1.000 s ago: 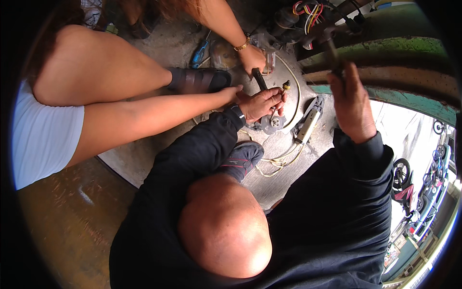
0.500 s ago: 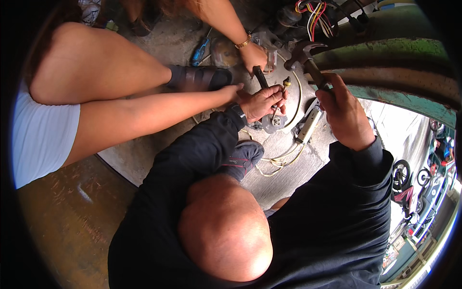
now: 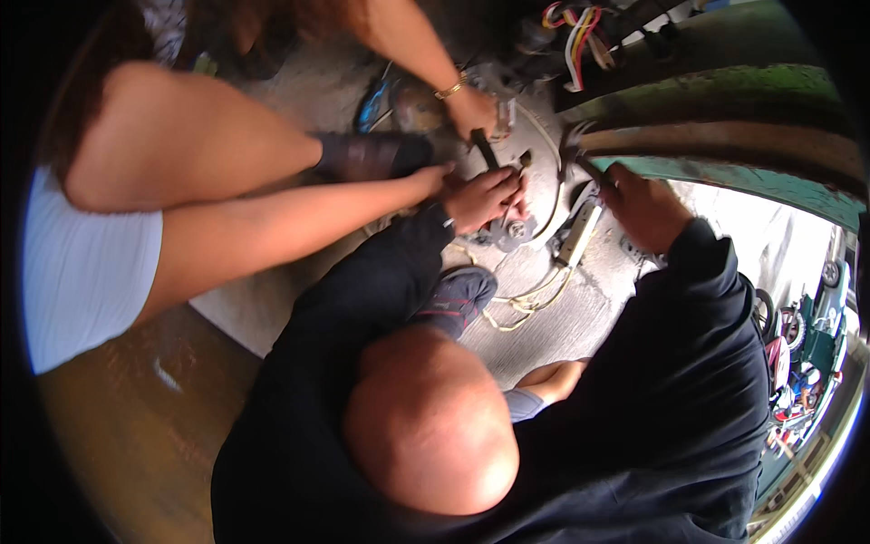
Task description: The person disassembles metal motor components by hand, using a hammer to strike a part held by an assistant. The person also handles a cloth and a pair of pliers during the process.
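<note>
Found the left hand at the end of a black sleeve, fingers curled, lying on the round metal disc; could not tell whether it gripped anything there; noted a small grey fitting just below its knuckles, touching the disc's lower edge. Found the right hand closed around the handle of a dark tool, off the disc's right rim; saw the tool's head jutting up and left from the fist, near the rim. Spotted a co-worker's hand with a gold bracelet above the left hand, clasping a dark stick-like tool that pointed down at the disc; spotted the co-worker's other hand just beside the left hand. Made out a pale cable looped on the concrete floor below, and coloured wires above.
</note>
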The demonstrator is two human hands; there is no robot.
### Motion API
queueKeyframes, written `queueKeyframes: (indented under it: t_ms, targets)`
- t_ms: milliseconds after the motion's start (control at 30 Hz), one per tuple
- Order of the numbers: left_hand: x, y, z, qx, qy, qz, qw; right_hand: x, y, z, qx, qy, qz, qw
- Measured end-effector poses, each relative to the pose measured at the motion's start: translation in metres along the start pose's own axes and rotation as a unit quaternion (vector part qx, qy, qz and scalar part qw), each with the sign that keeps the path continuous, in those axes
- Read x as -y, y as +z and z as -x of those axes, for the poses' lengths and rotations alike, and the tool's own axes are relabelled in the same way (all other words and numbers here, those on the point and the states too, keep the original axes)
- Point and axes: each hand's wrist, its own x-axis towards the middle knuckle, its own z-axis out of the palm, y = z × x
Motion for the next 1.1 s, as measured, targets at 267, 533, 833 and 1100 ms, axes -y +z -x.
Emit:
queueKeyframes:
  t_ms: [267,533,833,1100]
  targets:
    - [-0.008,0.009,0.0,0.003,0.04,-0.027,0.999,0.038,0.004,0.023,-0.179,-0.129,-0.189,0.957]
    - [-0.004,0.009,0.0,0.043,0.081,-0.001,0.996,0.016,0.035,0.012,-0.157,-0.106,0.006,0.982]
    - [-0.004,0.008,-0.004,0.066,0.086,-0.008,0.994,0.013,0.038,0.012,-0.162,-0.11,0.061,0.979]
    - [-0.002,0.007,-0.003,0.066,0.085,0.004,0.994,0.013,0.042,0.004,-0.149,-0.139,0.061,0.977]
